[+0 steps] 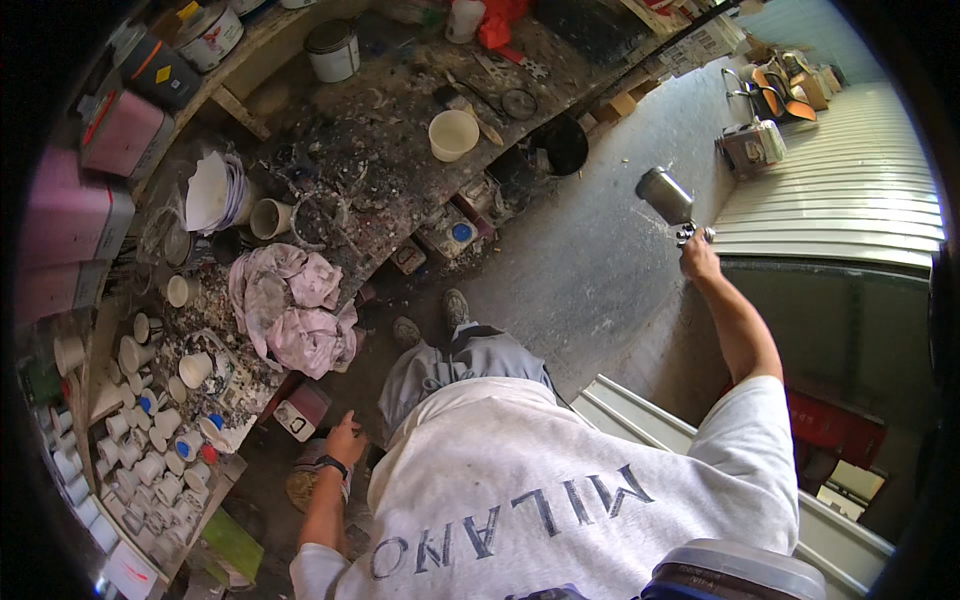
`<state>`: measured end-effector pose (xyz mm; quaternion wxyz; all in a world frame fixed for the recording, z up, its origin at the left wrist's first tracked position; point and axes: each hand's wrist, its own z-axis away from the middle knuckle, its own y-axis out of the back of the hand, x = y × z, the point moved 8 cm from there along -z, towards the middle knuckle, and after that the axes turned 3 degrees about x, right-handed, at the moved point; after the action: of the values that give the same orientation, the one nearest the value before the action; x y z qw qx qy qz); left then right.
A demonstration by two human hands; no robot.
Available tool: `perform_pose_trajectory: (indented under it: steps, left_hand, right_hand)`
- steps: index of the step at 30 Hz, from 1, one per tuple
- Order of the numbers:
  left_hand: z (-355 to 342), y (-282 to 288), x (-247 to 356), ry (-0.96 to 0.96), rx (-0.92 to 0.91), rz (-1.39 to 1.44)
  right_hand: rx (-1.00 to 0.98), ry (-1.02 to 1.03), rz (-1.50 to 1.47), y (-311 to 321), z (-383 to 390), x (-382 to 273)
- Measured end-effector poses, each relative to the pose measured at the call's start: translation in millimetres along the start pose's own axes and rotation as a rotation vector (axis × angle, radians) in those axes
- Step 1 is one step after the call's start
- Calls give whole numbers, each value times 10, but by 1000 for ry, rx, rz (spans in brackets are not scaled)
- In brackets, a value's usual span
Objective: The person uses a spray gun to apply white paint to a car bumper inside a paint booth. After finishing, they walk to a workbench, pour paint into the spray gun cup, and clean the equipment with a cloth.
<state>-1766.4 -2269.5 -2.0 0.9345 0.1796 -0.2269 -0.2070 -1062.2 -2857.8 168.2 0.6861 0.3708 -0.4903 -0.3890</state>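
Observation:
My right arm is stretched out to the right. My right hand (700, 262) is closed around a paint spray gun (667, 197), whose grey metal cup points up and left, over the floor. The grip is mostly hidden by my fingers. Down at my left side hangs my left hand (345, 440), with a dark band on the wrist. Its thumb stands apart from loosely bent fingers, and I see nothing in it. Near that hand are a red and white can (301, 411) and the paint-splattered bench, on which crumpled pinkish cloth (295, 305) lies.
The long workbench (375, 215) runs along the left, bearing a white tub (453, 135), a paint tin (332, 50) and many small cups (150, 465). Pink jugs (125, 133) stand on a shelf. A ribbed metal shutter (830, 180) and a metal can (750, 147) are at right.

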Motion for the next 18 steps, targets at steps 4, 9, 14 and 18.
perform_pose_trajectory:
  steps: [4,9,14,18]
  left_hand:
    - [-33,148,39,-21,10,-90]
    - [-44,462,224,-48,27,-188]
    - [-26,729,774,-141,66,-212]
    - [97,1059,1625,-379,174,-201]
  right_hand:
    - [-208,147,121,-177,135,-216]
    - [-191,223,119,-262,64,-179]
    - [247,157,-601,-31,330,-592]
    - [-258,174,-1640,-187,1130,-1661]
